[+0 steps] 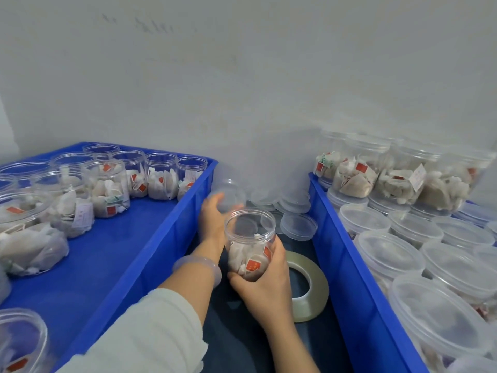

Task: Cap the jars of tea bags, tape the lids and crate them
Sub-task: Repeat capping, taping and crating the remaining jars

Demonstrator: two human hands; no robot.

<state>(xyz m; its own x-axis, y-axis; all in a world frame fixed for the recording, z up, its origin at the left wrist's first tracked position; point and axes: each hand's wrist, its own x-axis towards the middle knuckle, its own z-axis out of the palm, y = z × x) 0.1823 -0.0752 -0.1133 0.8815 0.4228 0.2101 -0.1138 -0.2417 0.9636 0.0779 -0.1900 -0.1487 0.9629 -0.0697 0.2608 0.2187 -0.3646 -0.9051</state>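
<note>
A clear, uncapped jar of tea bags stands tilted between two blue crates, and my right hand grips it round its lower half. My left hand reaches past the jar and holds a clear lid, blurred by motion, just above the jar's mouth. A pile of loose clear lids lies behind the jar. A roll of clear tape lies flat on the dark table right of my right hand.
The left blue crate holds several uncapped jars of tea bags. The right blue crate is packed with several capped jars, some stacked. A white wall stands close behind.
</note>
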